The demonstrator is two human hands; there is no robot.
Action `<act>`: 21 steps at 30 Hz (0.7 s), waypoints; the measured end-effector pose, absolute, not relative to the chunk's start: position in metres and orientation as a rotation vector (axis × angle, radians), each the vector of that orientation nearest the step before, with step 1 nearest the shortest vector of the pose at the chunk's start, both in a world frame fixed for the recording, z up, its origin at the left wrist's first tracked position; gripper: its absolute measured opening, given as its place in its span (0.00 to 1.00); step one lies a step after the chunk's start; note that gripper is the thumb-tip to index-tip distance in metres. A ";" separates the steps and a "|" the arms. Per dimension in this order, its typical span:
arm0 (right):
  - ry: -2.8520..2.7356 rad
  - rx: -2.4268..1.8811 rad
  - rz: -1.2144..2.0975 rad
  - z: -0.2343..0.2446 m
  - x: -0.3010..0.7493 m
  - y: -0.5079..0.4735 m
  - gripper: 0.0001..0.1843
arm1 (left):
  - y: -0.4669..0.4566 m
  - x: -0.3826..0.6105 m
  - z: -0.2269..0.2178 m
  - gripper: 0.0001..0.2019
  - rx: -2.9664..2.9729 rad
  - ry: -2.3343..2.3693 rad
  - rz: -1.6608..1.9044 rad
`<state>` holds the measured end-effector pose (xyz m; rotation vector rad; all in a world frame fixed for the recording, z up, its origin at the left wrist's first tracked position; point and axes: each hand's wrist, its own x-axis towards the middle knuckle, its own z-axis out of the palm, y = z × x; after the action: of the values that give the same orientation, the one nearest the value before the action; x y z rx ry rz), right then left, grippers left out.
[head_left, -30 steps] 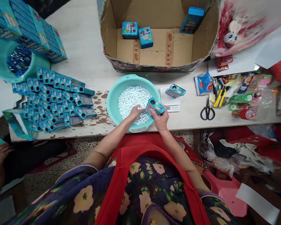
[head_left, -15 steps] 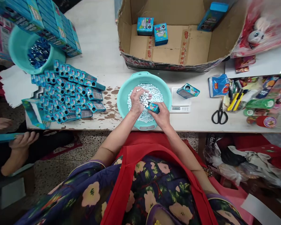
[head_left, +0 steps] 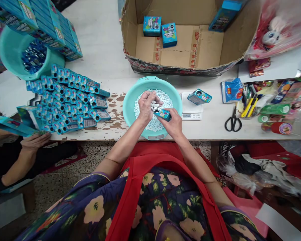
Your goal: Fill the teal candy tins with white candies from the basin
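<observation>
My left hand point(head_left: 146, 106) is cupped around a small heap of white candies point(head_left: 155, 106) over the turquoise basin point(head_left: 129, 108). More white candies point(head_left: 167, 97) cover the bottom of that basin. My right hand point(head_left: 174, 123) grips a small blue candy box point(head_left: 163, 114), tilted, with its end close against the candies in my left palm. Right of the basin is a white scale point(head_left: 192, 116) with a lit display. Another blue candy box point(head_left: 199, 97) rests on the scale, its round hole showing on top.
Rows of blue boxes point(head_left: 72, 97) stand at left, by a tub of blue shiny pieces point(head_left: 35, 57). A co-worker's hand point(head_left: 35, 140) holds blue card there. A cardboard carton point(head_left: 180, 60) with several boxes stands behind. Scissors point(head_left: 233, 122) lie at right.
My left fingers have closed in more over the candies, and the heap in my palm looks smaller. The co-worker's hand has moved up and right with the blue card. My view has shifted slightly.
</observation>
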<state>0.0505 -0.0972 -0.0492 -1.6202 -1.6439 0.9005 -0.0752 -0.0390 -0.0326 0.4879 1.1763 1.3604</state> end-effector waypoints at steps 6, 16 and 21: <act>-1.621 -1.649 0.887 -0.050 0.054 -0.095 0.17 | -0.040 -0.072 -0.036 0.16 0.542 1.169 1.317; -1.712 -1.681 0.869 -0.047 0.056 -0.092 0.19 | -0.035 -0.070 -0.037 0.16 0.558 1.134 1.272; -1.718 -1.729 0.883 -0.049 0.054 -0.090 0.19 | -0.029 -0.072 -0.043 0.16 0.560 1.176 1.262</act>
<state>0.0541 -0.0901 -0.0487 -1.7294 -1.7178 0.8835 -0.0720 -0.0292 -0.0433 0.5604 1.1756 1.2625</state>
